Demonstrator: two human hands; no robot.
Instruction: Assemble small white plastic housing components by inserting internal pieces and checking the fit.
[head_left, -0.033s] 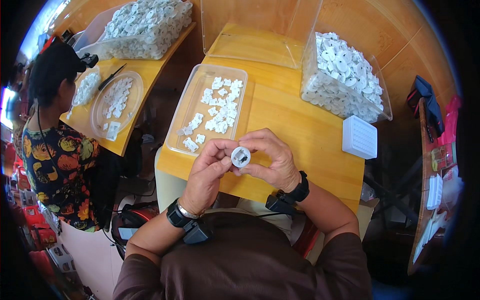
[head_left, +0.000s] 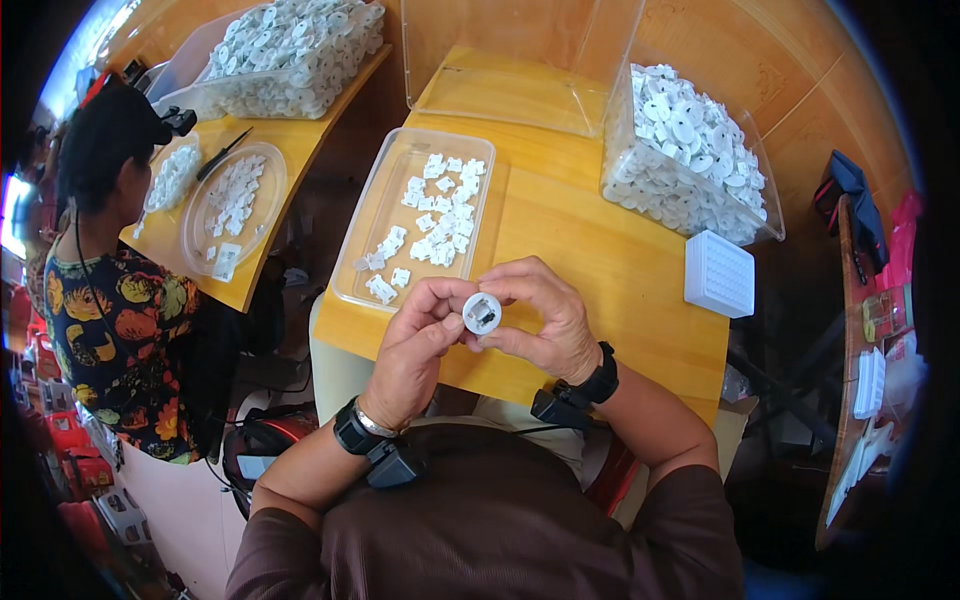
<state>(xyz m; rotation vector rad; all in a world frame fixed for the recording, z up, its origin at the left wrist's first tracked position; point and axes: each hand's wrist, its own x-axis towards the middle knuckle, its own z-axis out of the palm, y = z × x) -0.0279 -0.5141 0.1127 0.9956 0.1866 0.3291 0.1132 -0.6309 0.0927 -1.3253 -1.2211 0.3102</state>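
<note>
Between my two hands is a small round white plastic part [head_left: 482, 314] with a dark piece inside its hollow. My left hand [head_left: 415, 345] pinches its left side with thumb and fingers. On the other side, my right hand [head_left: 545, 318] grips it, thumb below and fingers above. Both hands are over the near edge of the yellow wooden table [head_left: 570, 230]. Just beyond my left hand lies a shallow clear tray [head_left: 365, 225] with several small white plastic pieces [head_left: 440, 215] scattered in it.
A clear bin [head_left: 690, 190] heaped with round white parts stands at the back right, near a stack of white ridged trays [head_left: 720, 275]. An upright clear panel [head_left: 515, 80] is at the back. Leftward, a person [head_left: 115, 270] sits at another table with a full bin [head_left: 290, 60].
</note>
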